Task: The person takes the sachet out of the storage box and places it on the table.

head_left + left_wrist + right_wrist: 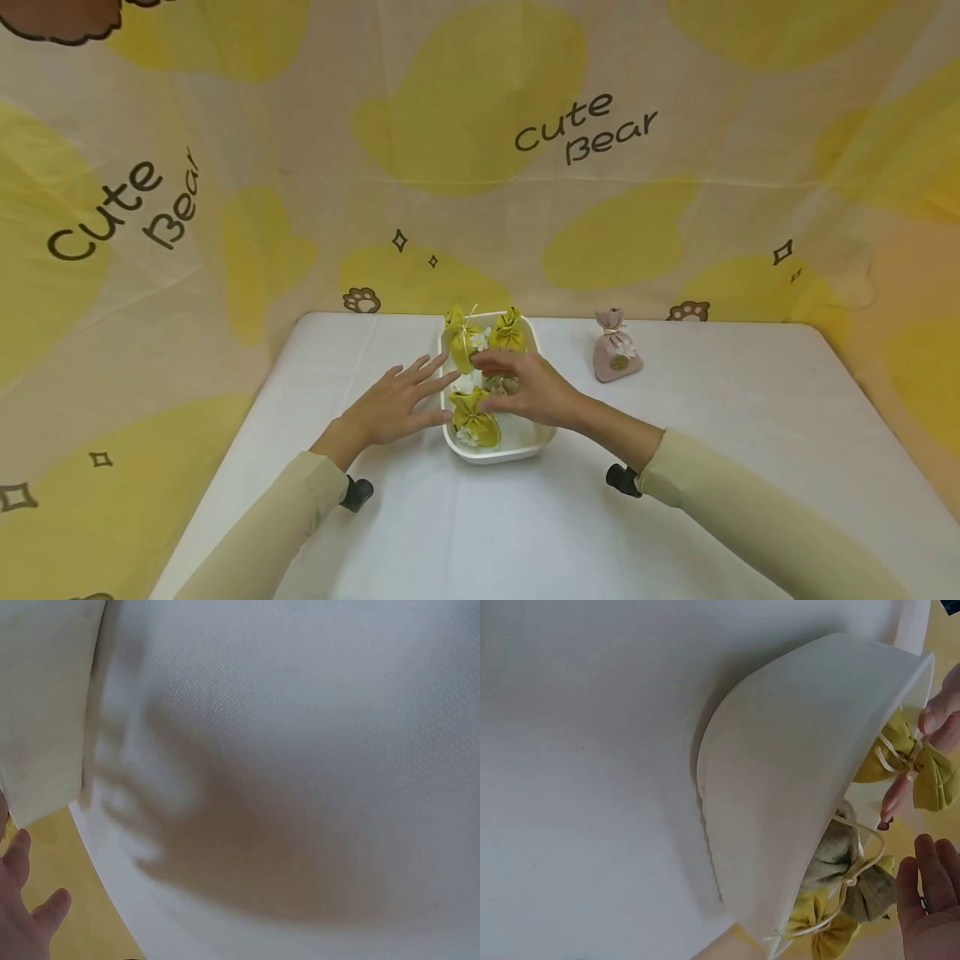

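Note:
A white plastic basin (495,457) holds several small drawstring pouches. Yellow ones with white flowers sit at the back left (461,343), back right (508,331) and front left; the front yellow pouch (477,423) lies beside my right thumb. Between them is a grey-green pouch (836,851), partly hidden in the head view. My left hand (396,406) spreads its fingers at the basin's left rim, holding nothing. Over the basin reaches my right hand (538,390), fingers extended near the grey-green pouch; no pouch shows in its grasp.
A pink pouch (617,354) with a flower and round tag stands on the white tablecloth (720,400), right of the basin. Behind the table hangs a yellow-patterned cloth backdrop (465,225).

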A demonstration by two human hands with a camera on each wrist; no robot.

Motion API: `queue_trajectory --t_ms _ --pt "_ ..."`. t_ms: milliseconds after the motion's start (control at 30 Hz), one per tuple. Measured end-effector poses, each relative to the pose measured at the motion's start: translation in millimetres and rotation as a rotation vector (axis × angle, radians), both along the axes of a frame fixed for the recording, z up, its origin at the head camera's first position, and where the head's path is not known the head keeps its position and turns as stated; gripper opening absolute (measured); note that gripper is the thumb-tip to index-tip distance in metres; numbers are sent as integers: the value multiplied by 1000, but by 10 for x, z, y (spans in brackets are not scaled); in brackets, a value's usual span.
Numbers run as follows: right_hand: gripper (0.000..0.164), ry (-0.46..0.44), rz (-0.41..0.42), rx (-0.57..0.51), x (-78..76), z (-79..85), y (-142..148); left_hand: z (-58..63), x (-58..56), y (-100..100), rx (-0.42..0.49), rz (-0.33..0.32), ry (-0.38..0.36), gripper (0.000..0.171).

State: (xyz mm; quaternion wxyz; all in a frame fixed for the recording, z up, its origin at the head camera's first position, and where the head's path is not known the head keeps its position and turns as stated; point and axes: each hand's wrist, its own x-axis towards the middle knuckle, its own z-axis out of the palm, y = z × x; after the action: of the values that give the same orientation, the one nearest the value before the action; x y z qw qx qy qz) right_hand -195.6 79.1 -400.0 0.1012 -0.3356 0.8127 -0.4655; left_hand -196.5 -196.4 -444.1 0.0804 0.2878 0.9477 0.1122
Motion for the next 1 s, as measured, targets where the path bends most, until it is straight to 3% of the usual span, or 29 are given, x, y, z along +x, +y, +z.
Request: queue_trajectory --t_ms 200,767,1000 --pt "60 -36 33 42 27 -42 -84 11 6 6 1 3 -3 71" --pt "63 -20 78 76 21 -149 -218 -28 -6 -20 8 -4 4 73" --pt "59 -4 90 152 41 -159 -269 -26 -14 -21 5 -14 14 73"
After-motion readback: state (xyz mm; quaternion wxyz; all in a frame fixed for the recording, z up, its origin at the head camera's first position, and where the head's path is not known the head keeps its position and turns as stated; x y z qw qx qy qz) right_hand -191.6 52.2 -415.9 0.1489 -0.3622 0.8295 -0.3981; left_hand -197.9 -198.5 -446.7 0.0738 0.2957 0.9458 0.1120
